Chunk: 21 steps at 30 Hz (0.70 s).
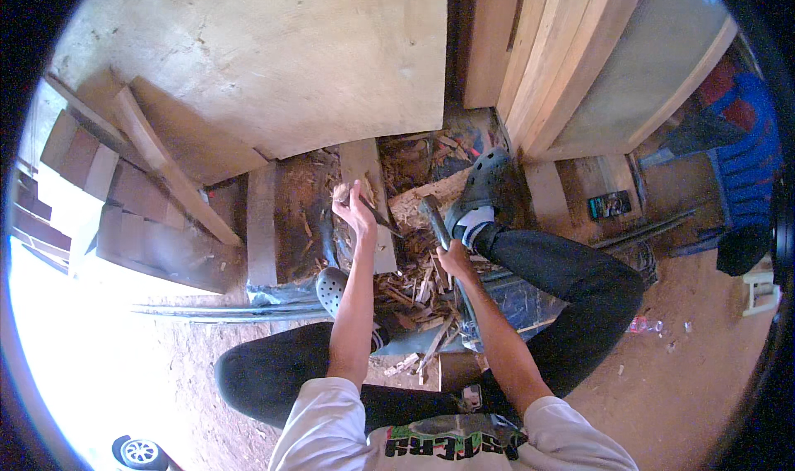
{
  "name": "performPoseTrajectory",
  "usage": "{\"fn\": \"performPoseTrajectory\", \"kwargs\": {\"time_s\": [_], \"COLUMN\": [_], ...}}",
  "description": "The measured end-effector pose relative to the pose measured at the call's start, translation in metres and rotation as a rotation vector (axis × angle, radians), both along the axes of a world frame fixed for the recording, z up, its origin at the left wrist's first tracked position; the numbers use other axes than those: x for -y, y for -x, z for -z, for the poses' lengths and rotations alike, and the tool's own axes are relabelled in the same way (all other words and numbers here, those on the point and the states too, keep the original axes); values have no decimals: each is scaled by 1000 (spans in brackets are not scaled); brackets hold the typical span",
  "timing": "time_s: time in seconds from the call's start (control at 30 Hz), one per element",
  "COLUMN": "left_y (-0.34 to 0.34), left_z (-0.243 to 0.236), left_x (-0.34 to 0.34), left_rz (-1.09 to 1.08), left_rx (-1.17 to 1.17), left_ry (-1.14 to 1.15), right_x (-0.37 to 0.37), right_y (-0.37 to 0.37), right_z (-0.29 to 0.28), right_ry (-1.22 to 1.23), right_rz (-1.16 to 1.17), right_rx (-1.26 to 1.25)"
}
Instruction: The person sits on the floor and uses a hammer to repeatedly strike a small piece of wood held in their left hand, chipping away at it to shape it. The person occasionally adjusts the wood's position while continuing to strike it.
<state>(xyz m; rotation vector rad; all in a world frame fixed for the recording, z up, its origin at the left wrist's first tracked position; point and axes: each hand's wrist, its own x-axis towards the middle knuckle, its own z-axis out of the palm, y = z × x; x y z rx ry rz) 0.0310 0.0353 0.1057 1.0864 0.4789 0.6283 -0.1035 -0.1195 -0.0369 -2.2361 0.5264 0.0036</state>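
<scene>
My left hand [357, 215] is closed round a chisel-like tool [385, 223]. Its pale rounded end pokes out by the thumb, and a dark narrow blade slants down to the right. In my right hand [454, 259] is a dark hammer [434, 217], its head raised toward my shoe; the grip is partly hidden by my fingers. Between my feet lies a rough, chipped piece of timber [426, 198]. A grey-brown board [360, 160] runs beneath my left hand. Splintered wood chips [418, 293] are heaped below both hands.
My clog-shod feet [484, 181] flank the work. A large plywood sheet [273, 57] stands ahead, with upright timber boards [563, 57] to its right. A phone [609, 205] lies on wood at the right, near a seated person's blue clothing [749, 156]. Planks [170, 164] lean at the left.
</scene>
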Motion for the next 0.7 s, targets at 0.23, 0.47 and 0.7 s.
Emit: {"fn": "performPoseTrajectory", "kwargs": {"time_s": [0.23, 0.47, 0.7], "left_y": [1, 2, 12], "left_z": [4, -24, 6], "left_x": [-33, -29, 4], "left_rz": [557, 714, 635], "left_rx": [-248, -176, -221], "left_ry": [-441, -439, -484], "right_x": [20, 27, 44], "right_y": [9, 40, 53], "right_z": [-8, -44, -39], "right_ry": [-468, -397, -368], "right_rz": [-84, 11, -5], "right_rx": [-165, -279, -380]}}
